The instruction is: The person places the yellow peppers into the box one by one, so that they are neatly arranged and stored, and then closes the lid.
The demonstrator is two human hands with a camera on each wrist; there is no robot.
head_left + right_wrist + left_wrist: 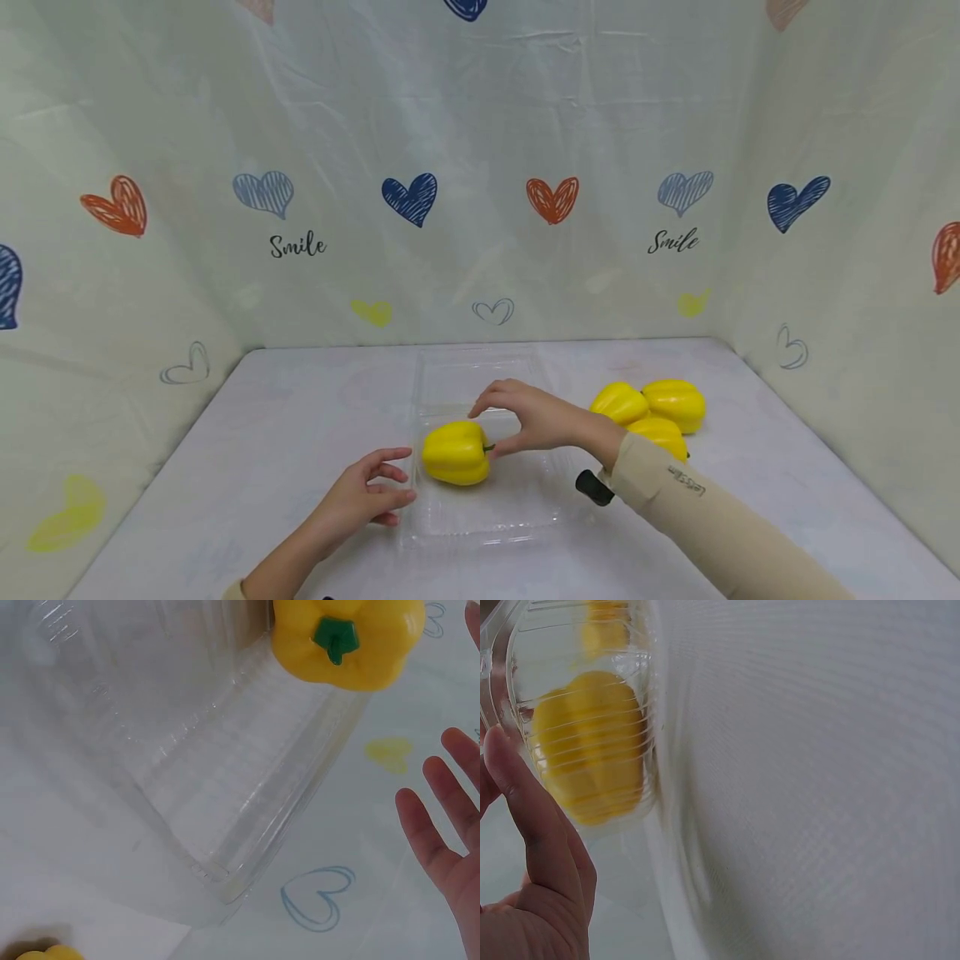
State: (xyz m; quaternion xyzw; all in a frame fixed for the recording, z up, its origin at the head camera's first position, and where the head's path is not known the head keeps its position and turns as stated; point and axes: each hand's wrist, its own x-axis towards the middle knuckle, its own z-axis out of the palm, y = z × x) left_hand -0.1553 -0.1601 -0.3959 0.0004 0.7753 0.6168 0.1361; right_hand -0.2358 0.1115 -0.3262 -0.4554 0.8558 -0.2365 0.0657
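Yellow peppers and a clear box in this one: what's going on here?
A person is working bare-handed at an open clear plastic container. One yellow pepper lies on its side in the container's left part. The right hand hovers by its stem end, fingers spread and not gripping it. The left hand is at the container's left edge; whether it touches is hard to tell. Three more yellow peppers sit together on the table, outside the container to the right.
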